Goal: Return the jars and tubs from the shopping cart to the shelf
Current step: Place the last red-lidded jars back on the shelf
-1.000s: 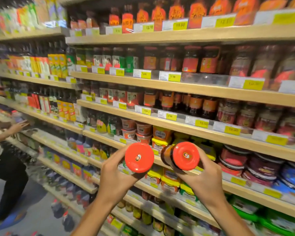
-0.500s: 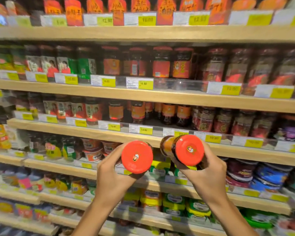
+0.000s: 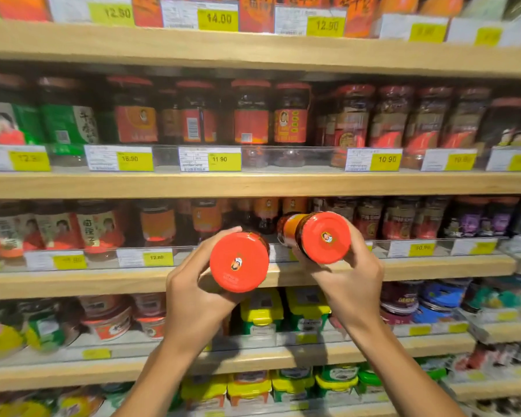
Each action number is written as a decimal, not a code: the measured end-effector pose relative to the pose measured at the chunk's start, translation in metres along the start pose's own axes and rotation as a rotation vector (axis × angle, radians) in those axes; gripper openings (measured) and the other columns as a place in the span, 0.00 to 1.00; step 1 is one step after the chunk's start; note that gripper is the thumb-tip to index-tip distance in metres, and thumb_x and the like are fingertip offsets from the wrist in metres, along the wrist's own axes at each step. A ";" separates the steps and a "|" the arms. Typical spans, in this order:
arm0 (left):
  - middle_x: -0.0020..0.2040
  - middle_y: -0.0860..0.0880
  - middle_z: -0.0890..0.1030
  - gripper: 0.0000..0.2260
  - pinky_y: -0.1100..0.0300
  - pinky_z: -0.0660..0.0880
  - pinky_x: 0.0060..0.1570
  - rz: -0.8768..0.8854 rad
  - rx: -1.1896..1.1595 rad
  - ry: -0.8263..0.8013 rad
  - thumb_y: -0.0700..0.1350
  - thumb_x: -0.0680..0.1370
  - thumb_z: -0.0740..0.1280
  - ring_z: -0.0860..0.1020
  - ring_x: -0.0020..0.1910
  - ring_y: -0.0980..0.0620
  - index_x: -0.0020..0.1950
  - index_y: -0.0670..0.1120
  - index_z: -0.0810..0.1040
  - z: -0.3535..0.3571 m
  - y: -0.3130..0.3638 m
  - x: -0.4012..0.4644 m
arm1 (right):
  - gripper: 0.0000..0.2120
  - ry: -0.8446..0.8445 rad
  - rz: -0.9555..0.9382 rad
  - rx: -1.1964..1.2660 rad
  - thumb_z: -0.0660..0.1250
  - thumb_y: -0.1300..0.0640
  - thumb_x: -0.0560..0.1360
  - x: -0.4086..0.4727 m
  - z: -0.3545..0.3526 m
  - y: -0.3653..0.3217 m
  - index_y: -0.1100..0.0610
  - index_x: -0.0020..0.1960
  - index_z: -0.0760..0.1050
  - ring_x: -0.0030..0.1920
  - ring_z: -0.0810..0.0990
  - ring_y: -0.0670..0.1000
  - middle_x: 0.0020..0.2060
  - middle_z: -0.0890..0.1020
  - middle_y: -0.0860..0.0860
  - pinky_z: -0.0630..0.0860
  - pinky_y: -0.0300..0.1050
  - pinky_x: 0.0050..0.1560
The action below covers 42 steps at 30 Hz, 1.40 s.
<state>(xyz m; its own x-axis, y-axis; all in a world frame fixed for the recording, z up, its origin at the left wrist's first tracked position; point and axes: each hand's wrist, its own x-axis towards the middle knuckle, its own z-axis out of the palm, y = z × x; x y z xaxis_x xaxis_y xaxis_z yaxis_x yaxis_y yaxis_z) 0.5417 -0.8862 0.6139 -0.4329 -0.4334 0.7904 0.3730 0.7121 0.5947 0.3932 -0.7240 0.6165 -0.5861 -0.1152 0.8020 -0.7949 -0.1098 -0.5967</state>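
Head view shows long wooden shelves (image 3: 253, 185) full of round glass jars with red tops, behind a clear plastic strip (image 3: 283, 155) with yellow price tags (image 3: 224, 160). Left hand (image 3: 193, 299) wraps around one jar (image 3: 239, 261), smooth round red lid facing us. Right hand (image 3: 351, 284) wraps around another jar (image 3: 316, 236), tipped sideways. Both jars sit close together, just in front of a middle shelf row.

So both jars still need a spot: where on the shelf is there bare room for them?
The one gap that shows is on the second shelf, behind the 11.90 tag, between two red-label jars. The shelf below looks packed across its front row. The left hand and right hand each hold a red-lidded jar.
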 end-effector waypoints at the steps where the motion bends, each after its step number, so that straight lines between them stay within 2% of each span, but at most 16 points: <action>1: 0.61 0.54 0.83 0.34 0.51 0.78 0.60 -0.009 -0.032 -0.006 0.41 0.61 0.84 0.80 0.62 0.51 0.65 0.50 0.80 -0.001 -0.003 0.004 | 0.33 0.014 -0.009 -0.019 0.83 0.54 0.64 0.003 0.005 0.001 0.54 0.67 0.76 0.56 0.82 0.43 0.55 0.83 0.41 0.79 0.41 0.57; 4: 0.61 0.54 0.83 0.32 0.45 0.78 0.59 0.005 -0.059 -0.013 0.47 0.63 0.83 0.80 0.62 0.51 0.65 0.49 0.80 -0.004 -0.010 0.012 | 0.33 0.048 -0.022 -0.046 0.83 0.53 0.65 0.008 0.018 0.001 0.56 0.67 0.76 0.56 0.82 0.41 0.56 0.82 0.40 0.77 0.37 0.58; 6: 0.61 0.54 0.83 0.33 0.44 0.78 0.60 0.020 -0.058 -0.027 0.46 0.62 0.85 0.80 0.62 0.51 0.65 0.48 0.80 -0.005 -0.014 0.016 | 0.33 0.044 -0.014 -0.069 0.82 0.52 0.66 0.009 0.025 0.005 0.56 0.68 0.75 0.57 0.81 0.42 0.57 0.83 0.43 0.77 0.41 0.59; 9: 0.61 0.56 0.83 0.34 0.47 0.78 0.61 0.048 -0.059 -0.037 0.46 0.61 0.85 0.80 0.63 0.51 0.66 0.48 0.79 -0.007 -0.019 0.020 | 0.34 0.034 0.013 -0.129 0.81 0.51 0.67 0.012 0.030 0.013 0.55 0.69 0.74 0.59 0.81 0.44 0.57 0.83 0.45 0.78 0.47 0.61; 12: 0.61 0.56 0.83 0.34 0.49 0.78 0.60 0.058 -0.063 -0.050 0.47 0.60 0.85 0.80 0.62 0.51 0.65 0.48 0.80 -0.009 -0.023 0.022 | 0.36 0.021 0.075 -0.180 0.81 0.48 0.67 0.016 0.034 0.017 0.53 0.71 0.72 0.60 0.80 0.43 0.58 0.83 0.45 0.78 0.47 0.62; 18: 0.61 0.53 0.83 0.33 0.44 0.79 0.59 0.069 -0.082 -0.053 0.48 0.62 0.85 0.81 0.61 0.49 0.65 0.47 0.80 -0.009 -0.022 0.021 | 0.39 0.037 0.151 -0.295 0.80 0.41 0.66 0.026 0.044 0.022 0.51 0.71 0.68 0.55 0.82 0.43 0.56 0.84 0.45 0.80 0.50 0.56; 21: 0.61 0.53 0.83 0.33 0.45 0.79 0.59 0.084 -0.082 -0.065 0.49 0.63 0.85 0.81 0.61 0.49 0.65 0.47 0.80 -0.008 -0.019 0.020 | 0.39 0.031 0.174 -0.380 0.77 0.35 0.65 0.036 0.048 0.023 0.50 0.66 0.64 0.48 0.84 0.48 0.46 0.85 0.46 0.81 0.53 0.47; 24: 0.57 0.54 0.84 0.32 0.47 0.80 0.56 0.057 -0.097 -0.041 0.55 0.62 0.83 0.82 0.58 0.52 0.63 0.48 0.81 -0.007 -0.016 0.017 | 0.36 0.007 0.163 -0.556 0.71 0.28 0.66 0.045 0.050 0.021 0.54 0.60 0.67 0.36 0.80 0.54 0.33 0.79 0.48 0.78 0.54 0.37; 27: 0.55 0.56 0.85 0.32 0.50 0.80 0.55 0.032 -0.096 -0.031 0.57 0.60 0.82 0.82 0.55 0.53 0.62 0.48 0.81 -0.004 -0.014 0.013 | 0.34 -0.014 0.200 -0.644 0.67 0.26 0.67 0.054 0.054 0.018 0.57 0.50 0.72 0.38 0.80 0.58 0.33 0.79 0.51 0.76 0.53 0.38; 29: 0.55 0.57 0.84 0.32 0.51 0.80 0.54 0.023 -0.099 -0.037 0.57 0.60 0.82 0.82 0.55 0.54 0.61 0.48 0.81 -0.003 -0.015 0.012 | 0.34 -0.051 0.246 -0.690 0.65 0.25 0.68 0.060 0.057 0.017 0.58 0.43 0.71 0.38 0.78 0.59 0.34 0.79 0.53 0.74 0.52 0.38; 31: 0.55 0.57 0.84 0.32 0.51 0.80 0.55 0.019 -0.096 -0.036 0.58 0.60 0.82 0.82 0.56 0.53 0.62 0.49 0.81 -0.003 -0.015 0.013 | 0.35 -0.090 0.281 -0.714 0.63 0.24 0.69 0.062 0.060 0.018 0.59 0.40 0.71 0.38 0.77 0.60 0.33 0.77 0.53 0.72 0.50 0.38; 33: 0.55 0.57 0.84 0.33 0.52 0.80 0.55 0.019 -0.088 -0.030 0.58 0.60 0.81 0.82 0.56 0.53 0.62 0.49 0.81 -0.003 -0.016 0.013 | 0.34 -0.121 0.297 -0.715 0.65 0.26 0.69 0.061 0.060 0.021 0.59 0.41 0.72 0.41 0.79 0.61 0.35 0.78 0.54 0.73 0.50 0.39; 36: 0.55 0.57 0.84 0.33 0.50 0.80 0.55 0.021 -0.082 -0.025 0.58 0.60 0.81 0.82 0.56 0.54 0.62 0.48 0.81 -0.004 -0.015 0.014 | 0.32 -0.197 0.283 -0.666 0.69 0.30 0.70 0.052 0.053 0.024 0.59 0.52 0.72 0.49 0.79 0.59 0.45 0.80 0.55 0.76 0.53 0.46; 38: 0.55 0.56 0.85 0.33 0.48 0.80 0.54 0.018 -0.080 -0.019 0.58 0.61 0.82 0.83 0.55 0.53 0.62 0.47 0.81 -0.004 -0.016 0.014 | 0.33 -0.237 0.257 -0.553 0.70 0.32 0.71 0.043 0.042 0.024 0.58 0.61 0.70 0.58 0.77 0.57 0.54 0.79 0.54 0.77 0.54 0.54; 41: 0.56 0.53 0.85 0.33 0.47 0.80 0.55 0.011 -0.067 -0.006 0.56 0.61 0.82 0.82 0.56 0.52 0.62 0.46 0.81 -0.006 -0.019 0.014 | 0.41 -0.288 0.226 -0.463 0.71 0.35 0.73 0.028 0.022 0.024 0.52 0.77 0.60 0.74 0.65 0.51 0.73 0.69 0.50 0.68 0.48 0.71; 42: 0.56 0.52 0.84 0.33 0.47 0.80 0.55 0.007 -0.059 -0.004 0.55 0.61 0.83 0.82 0.56 0.51 0.62 0.46 0.81 -0.006 -0.019 0.015 | 0.42 -0.301 0.214 -0.458 0.70 0.35 0.73 0.023 0.015 0.024 0.49 0.79 0.57 0.77 0.61 0.48 0.76 0.65 0.47 0.64 0.48 0.74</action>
<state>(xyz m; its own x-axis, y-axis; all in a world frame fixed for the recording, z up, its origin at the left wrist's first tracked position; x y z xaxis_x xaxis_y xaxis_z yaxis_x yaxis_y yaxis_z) 0.5329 -0.9100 0.6153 -0.4333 -0.4258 0.7943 0.4241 0.6813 0.5966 0.3629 -0.7444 0.6203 -0.7242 -0.3702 0.5818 -0.6895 0.3772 -0.6183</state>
